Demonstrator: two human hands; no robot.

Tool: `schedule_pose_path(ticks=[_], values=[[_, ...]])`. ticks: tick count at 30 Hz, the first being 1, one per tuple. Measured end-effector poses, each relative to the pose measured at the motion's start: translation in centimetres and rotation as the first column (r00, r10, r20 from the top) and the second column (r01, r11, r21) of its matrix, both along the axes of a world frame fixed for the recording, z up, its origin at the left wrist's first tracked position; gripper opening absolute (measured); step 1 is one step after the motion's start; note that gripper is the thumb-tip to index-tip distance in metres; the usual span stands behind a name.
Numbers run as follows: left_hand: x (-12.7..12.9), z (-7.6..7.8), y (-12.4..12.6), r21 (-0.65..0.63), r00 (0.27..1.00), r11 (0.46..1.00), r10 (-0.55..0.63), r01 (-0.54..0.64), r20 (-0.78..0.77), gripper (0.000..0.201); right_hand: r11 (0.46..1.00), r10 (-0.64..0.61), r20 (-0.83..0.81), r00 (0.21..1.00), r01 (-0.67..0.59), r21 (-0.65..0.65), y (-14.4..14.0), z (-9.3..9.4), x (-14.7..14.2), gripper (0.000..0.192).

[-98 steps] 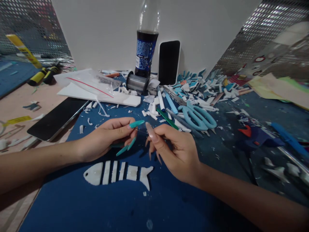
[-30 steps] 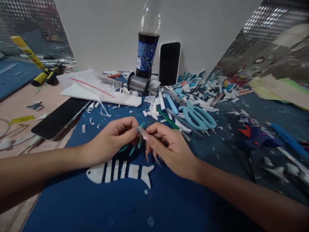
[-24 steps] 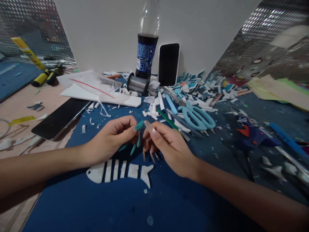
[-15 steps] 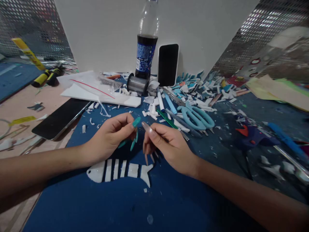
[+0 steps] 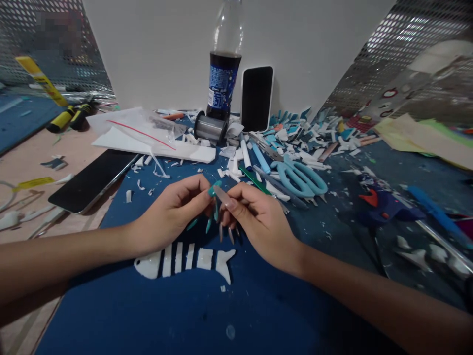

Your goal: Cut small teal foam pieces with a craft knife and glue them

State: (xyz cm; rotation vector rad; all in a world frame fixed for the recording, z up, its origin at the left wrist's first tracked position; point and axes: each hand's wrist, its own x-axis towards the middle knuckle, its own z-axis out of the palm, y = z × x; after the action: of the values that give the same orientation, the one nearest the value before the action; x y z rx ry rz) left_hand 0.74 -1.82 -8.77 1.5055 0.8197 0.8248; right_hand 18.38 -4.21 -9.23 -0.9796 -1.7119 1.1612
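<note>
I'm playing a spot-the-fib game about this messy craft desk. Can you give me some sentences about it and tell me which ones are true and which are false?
1. The left hand and the right hand have their fingertips meeting above the blue mat. True.
2. The white fish cutout lies flat on the mat, just nearer to the person than the hands. True.
3. The scissors are in the right hand. False: they lie on the mat, to the right of the hands.
4. The drink bottle has fallen over. False: it stands upright by the white wall.
5. A phone leans upright beside the bottle. True.
</note>
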Motion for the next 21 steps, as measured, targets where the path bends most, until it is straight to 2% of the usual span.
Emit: schedule_pose_path(ticks=[4, 13, 21], values=[[0.20, 0.11, -0.02, -0.051, 0.998, 0.998, -0.043, 0.045, 0.040, 0.022, 0.993, -0.071, 0.035, 0.997, 0.068, 0.096, -0.16, 0.12, -0.15, 0.024], [-0.08, -0.18, -0.01, -0.106, 0.992, 0.989, -0.095, 0.105, 0.088, 0.024, 0.964, -0.122, 0.114, 0.986, 0.091, 0.250, -0.42, 0.25, -0.47, 0.025], [-0.13, -0.31, 0.12, -0.122, 0.984, 0.984, -0.117, 0.133, 0.130, 0.025, 0.953, -0.119, 0.106, 0.987, 0.084, 0.290, -0.39, 0.29, -0.47, 0.023]])
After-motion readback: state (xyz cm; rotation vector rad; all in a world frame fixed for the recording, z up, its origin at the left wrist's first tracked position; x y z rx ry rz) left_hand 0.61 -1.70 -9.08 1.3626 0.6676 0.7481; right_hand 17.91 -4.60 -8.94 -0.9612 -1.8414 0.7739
